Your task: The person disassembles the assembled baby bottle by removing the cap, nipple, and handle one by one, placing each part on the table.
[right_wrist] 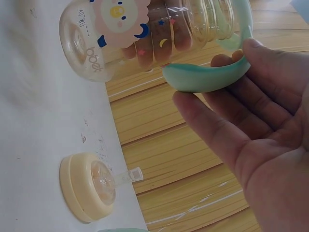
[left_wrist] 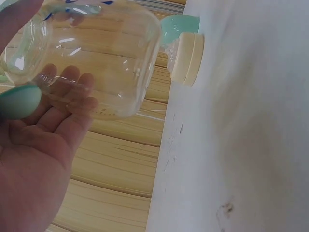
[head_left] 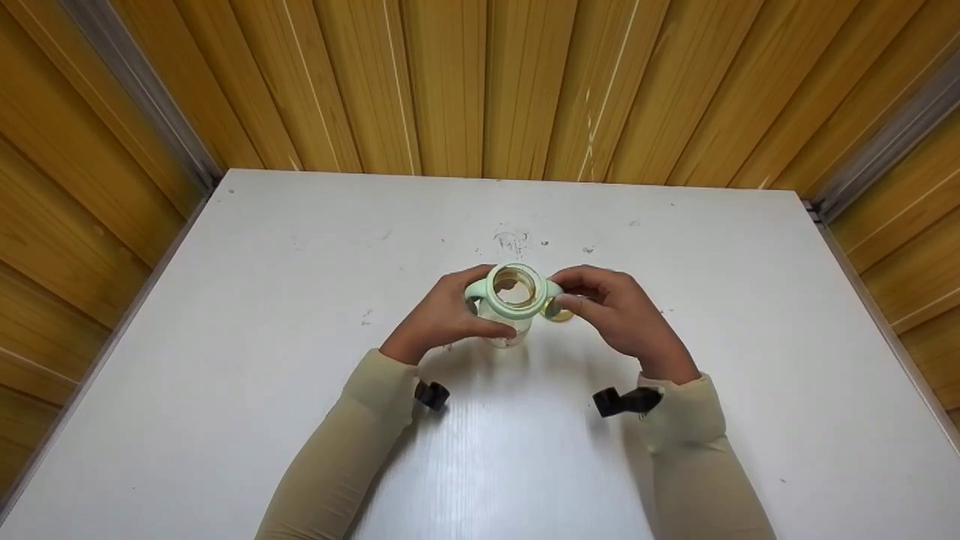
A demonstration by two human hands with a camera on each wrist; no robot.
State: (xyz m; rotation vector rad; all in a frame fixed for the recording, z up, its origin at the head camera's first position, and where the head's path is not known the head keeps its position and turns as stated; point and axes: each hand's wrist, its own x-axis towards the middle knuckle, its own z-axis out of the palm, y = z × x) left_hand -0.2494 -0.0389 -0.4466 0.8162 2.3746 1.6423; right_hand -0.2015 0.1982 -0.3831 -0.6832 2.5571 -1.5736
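Observation:
A clear baby bottle (right_wrist: 120, 63) with a printed cartoon face has no lid on its neck. Round the neck sits a pale green ring with two handles (right_wrist: 207, 79). My left hand (head_left: 450, 309) grips the bottle from the left, thumb in front and fingers behind. With thumb and fingers, my right hand (head_left: 611, 306) pinches the right handle. The bottle appears raised off the table in the wrist views. Beyond it, a cream collar with a clear spouted nipple (right_wrist: 84, 188) stands on the table, partly hidden by the right hand in the head view.
A pale green piece (left_wrist: 179, 28) stands beside the cream collar, mostly out of frame or covered. The white table (head_left: 262, 360) carries dark scuff marks. Yellow wood-look panels (head_left: 450, 90) enclose its back and sides.

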